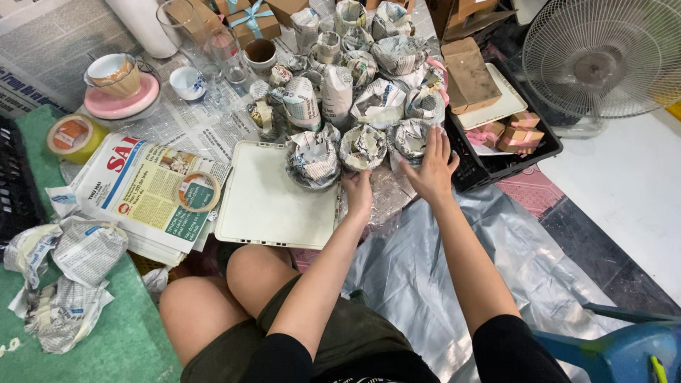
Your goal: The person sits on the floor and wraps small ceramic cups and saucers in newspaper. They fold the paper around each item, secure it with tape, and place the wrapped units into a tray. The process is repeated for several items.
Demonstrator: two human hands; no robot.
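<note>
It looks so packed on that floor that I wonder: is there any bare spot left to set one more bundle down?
Yes: the white tray is bare, bordered by the newspaper stack and the left hand. The clear plastic sheet beside the knees is also free. Beyond the right hand, the newspaper-wrapped bundles sit tightly packed, and the black crate is full of boxes.

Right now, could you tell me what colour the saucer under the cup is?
Pink: the saucer shows best in the head view.

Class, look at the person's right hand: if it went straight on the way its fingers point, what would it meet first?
Probably the newspaper-wrapped bundle right at the fingertips of the right hand; depth is unclear, but they look touching or nearly so.
</note>
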